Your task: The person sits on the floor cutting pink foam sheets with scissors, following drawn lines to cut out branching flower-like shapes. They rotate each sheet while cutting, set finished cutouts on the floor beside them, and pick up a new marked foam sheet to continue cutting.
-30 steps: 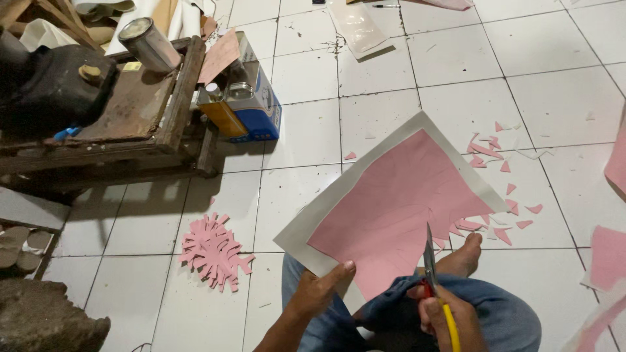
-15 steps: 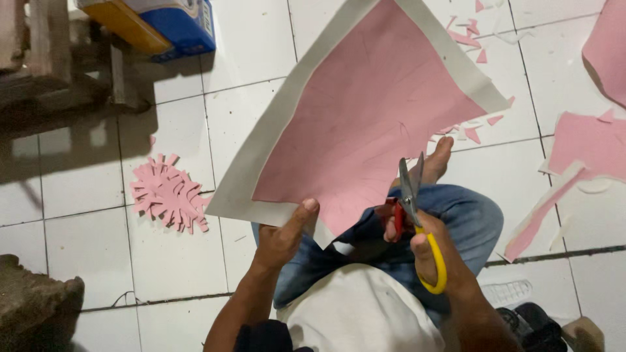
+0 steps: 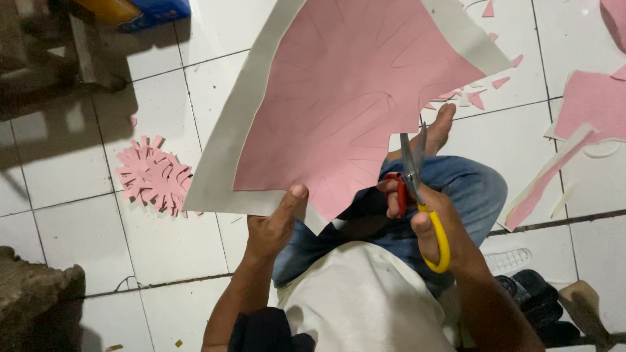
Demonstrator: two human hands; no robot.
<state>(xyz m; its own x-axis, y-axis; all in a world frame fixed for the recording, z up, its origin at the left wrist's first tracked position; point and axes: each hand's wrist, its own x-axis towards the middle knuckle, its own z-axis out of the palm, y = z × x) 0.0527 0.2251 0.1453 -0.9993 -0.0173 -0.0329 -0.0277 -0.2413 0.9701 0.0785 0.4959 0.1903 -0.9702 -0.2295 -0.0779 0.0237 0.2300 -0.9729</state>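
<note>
**Asker:** What have your hands got hold of?

**Me:** My left hand (image 3: pixel 274 225) pinches the near edge of the pink sheet (image 3: pixel 345 98), thumb pressed flat on top, fingers hidden underneath. My right hand (image 3: pixel 427 218) is clenched through the handles of the scissors (image 3: pixel 414 189), one loop red, the other yellow.

**Asker:** Where is the sheet?

**Me:** Held up off the floor, above my lap, tilted away from me. It is pink with a pale grey border along its left and upper right edges, and thin curved lines are drawn across the pink face. Its near corner comes to a point just above my knee.

**Asker:** And the scissors against the sheet?

**Me:** They sit at the sheet's right edge, blades pointing away from me, just below a notch already cut into that edge. Whether the blades touch the sheet there I cannot tell.

**Asker:** What lies around the sheet?

**Me:** Left of the sheet, on the white floor tiles (image 3: pixel 163 241), is a pink fringed cut-out (image 3: pixel 153 177). Right of it lie small pink scraps (image 3: pixel 479 98) and bigger pink offcuts (image 3: pixel 587 107). My bare foot (image 3: pixel 438 127) pokes out beside the sheet's right edge, past my jeans-covered leg (image 3: pixel 466 186).
</note>
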